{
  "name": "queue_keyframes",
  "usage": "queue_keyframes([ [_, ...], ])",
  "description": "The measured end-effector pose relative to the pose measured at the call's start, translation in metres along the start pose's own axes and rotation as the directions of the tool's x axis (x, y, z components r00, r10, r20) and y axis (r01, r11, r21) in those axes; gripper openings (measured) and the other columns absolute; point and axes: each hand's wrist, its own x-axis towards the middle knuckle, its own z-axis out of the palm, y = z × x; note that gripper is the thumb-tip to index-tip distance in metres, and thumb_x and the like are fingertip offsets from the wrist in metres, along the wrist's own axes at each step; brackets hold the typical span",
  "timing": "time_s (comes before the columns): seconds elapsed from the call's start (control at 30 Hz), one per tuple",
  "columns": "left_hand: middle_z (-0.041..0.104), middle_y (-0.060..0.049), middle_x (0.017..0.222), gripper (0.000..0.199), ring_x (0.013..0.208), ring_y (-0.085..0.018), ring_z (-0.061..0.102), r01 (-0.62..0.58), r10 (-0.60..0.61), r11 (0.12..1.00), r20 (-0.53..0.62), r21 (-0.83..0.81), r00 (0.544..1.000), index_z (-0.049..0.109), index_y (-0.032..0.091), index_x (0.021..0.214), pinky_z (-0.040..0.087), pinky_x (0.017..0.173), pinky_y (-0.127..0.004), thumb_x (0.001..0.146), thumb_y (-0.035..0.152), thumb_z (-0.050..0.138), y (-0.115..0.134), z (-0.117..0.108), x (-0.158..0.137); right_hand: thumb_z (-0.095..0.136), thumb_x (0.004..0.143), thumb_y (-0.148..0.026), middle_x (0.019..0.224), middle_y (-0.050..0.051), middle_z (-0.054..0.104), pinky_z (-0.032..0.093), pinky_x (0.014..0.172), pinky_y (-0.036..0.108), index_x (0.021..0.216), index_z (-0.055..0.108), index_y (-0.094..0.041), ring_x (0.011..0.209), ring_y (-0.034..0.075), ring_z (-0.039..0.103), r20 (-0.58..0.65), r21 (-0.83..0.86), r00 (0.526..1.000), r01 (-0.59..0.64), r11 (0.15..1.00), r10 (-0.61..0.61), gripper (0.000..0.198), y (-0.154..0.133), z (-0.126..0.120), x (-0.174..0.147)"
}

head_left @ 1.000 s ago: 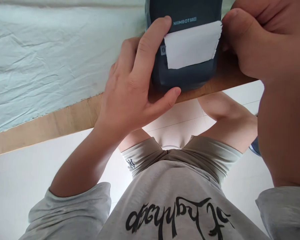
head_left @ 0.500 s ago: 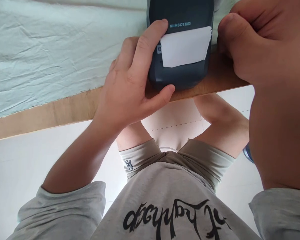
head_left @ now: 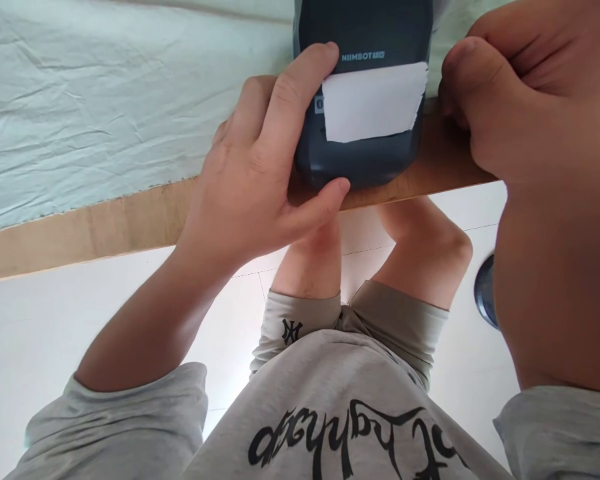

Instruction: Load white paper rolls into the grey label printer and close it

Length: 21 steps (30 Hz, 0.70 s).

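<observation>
One table [head_left: 95,227], right hand [head_left: 535,107], left hand [head_left: 250,167], dark NIIMBOT device [head_left: 365,157], white slip [head_left: 375,103].

Pale green cloth [head_left: 105,100] covers the table back from its bare wooden edge; device sits over that edge, contact beneath not visible. Right hand: just right of device, thumb against curled fingers; cannot tell whether anything is pinched. Left hand: spread along device's left side, forefinger on its face beside the lettering, thumb by the near end. Device, judged: stiff shell, moderate weight, smooth enough to slide; best held low, across both sides. Slip, lying across the face: judged light, thin, quick to crease or tear; best taken by its ragged right edge, between fingertip and thumb.
</observation>
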Motion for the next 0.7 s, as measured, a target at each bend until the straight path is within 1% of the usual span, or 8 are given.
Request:
queue_keyframes([
  [0.07, 0.054, -0.008, 0.169, 0.092, 0.165, -0.039, 0.042, -0.041, 0.041, 0.999, -0.005, -0.004, 0.999, 0.034, 0.021, 0.169, 0.039, 0.140, -0.054, 0.083, 0.041, 0.062, -0.004, 0.002, -0.001, 0.052, 0.098, -0.078, 0.069, 0.002, 0.039, 0.016, 0.058, 0.021, 0.082, 0.057, -0.008, 0.065, -0.008, 0.030, -0.001, 0.006, 1.000, 0.010, 1.000, -0.010, 0.072, 0.000, 0.000, 0.000],
  [0.13, 0.052, -0.007, 0.170, 0.090, 0.165, -0.039, 0.041, -0.073, 0.073, 0.997, -0.032, -0.013, 0.997, 0.034, 0.022, 0.169, 0.038, 0.140, -0.052, 0.086, 0.043, 0.063, -0.006, 0.005, -0.002, 0.052, 0.099, -0.076, 0.069, 0.001, 0.039, 0.015, 0.058, 0.019, 0.081, 0.055, -0.007, 0.064, -0.009, 0.029, 0.014, 0.015, 1.000, 0.026, 1.000, -0.026, 0.072, -0.002, 0.000, 0.001],
  [0.23, 0.056, -0.010, 0.166, 0.086, 0.165, -0.041, 0.043, -0.052, 0.049, 0.998, -0.070, -0.042, 0.996, 0.040, 0.018, 0.167, 0.037, 0.140, -0.053, 0.087, 0.042, 0.061, -0.003, 0.008, -0.002, 0.052, 0.101, -0.071, 0.068, 0.001, 0.037, 0.013, 0.058, 0.019, 0.079, 0.054, -0.006, 0.063, -0.009, 0.027, 0.030, 0.035, 0.998, 0.056, 0.998, -0.057, 0.069, -0.005, -0.001, 0.002],
  [0.33, 0.058, -0.013, 0.163, 0.088, 0.165, -0.042, 0.042, 0.007, -0.009, 0.999, -0.025, -0.047, 1.000, 0.039, 0.018, 0.167, 0.042, 0.136, -0.055, 0.086, 0.041, 0.063, 0.000, 0.005, 0.000, 0.056, 0.101, -0.062, 0.065, 0.002, 0.030, 0.013, 0.058, 0.019, 0.074, 0.054, -0.005, 0.063, -0.009, 0.025, 0.019, 0.060, 0.996, 0.087, 0.994, -0.088, 0.063, -0.007, 0.000, 0.003],
  [0.43, 0.053, -0.013, 0.166, 0.096, 0.162, -0.042, 0.045, 0.017, -0.015, 0.999, 0.062, -0.030, 0.998, 0.031, 0.021, 0.171, 0.048, 0.131, -0.052, 0.085, 0.044, 0.067, -0.003, 0.000, 0.002, 0.058, 0.100, -0.055, 0.061, 0.003, 0.026, 0.014, 0.058, 0.019, 0.070, 0.052, -0.004, 0.061, -0.009, 0.023, 0.007, 0.079, 0.994, 0.111, 0.991, -0.112, 0.060, -0.006, 0.002, 0.002],
  [0.53, 0.054, -0.015, 0.164, 0.101, 0.150, -0.041, 0.057, 0.001, 0.002, 1.000, 0.105, -0.027, 0.994, 0.028, 0.018, 0.172, 0.050, 0.127, -0.053, 0.082, 0.043, 0.068, -0.008, -0.004, 0.004, 0.058, 0.099, -0.063, 0.060, 0.002, 0.030, 0.017, 0.058, 0.020, 0.072, 0.057, -0.005, 0.060, -0.008, 0.025, -0.015, 0.081, 0.993, 0.122, 0.989, -0.121, 0.064, 0.000, 0.004, -0.001],
  [0.6, 0.055, -0.018, 0.163, 0.101, 0.145, -0.041, 0.062, 0.018, -0.015, 0.999, 0.088, -0.044, 0.996, 0.027, 0.015, 0.172, 0.053, 0.125, -0.053, 0.083, 0.044, 0.066, -0.007, -0.005, 0.004, 0.054, 0.098, -0.075, 0.059, 0.002, 0.031, 0.019, 0.059, 0.021, 0.073, 0.059, -0.006, 0.059, -0.008, 0.026, -0.027, 0.079, 0.991, 0.130, 0.988, -0.128, 0.073, 0.004, 0.004, -0.002],
  [0.7, 0.059, -0.021, 0.159, 0.100, 0.145, -0.043, 0.063, 0.089, -0.086, 0.995, 0.053, -0.056, 0.995, 0.029, 0.012, 0.173, 0.053, 0.126, -0.054, 0.089, 0.053, 0.065, -0.001, -0.004, 0.002, 0.045, 0.092, -0.092, 0.058, 0.002, 0.032, 0.021, 0.061, 0.022, 0.073, 0.060, -0.007, 0.059, -0.007, 0.028, -0.041, 0.046, 0.992, 0.123, 0.991, -0.121, 0.088, 0.007, 0.002, -0.003],
])
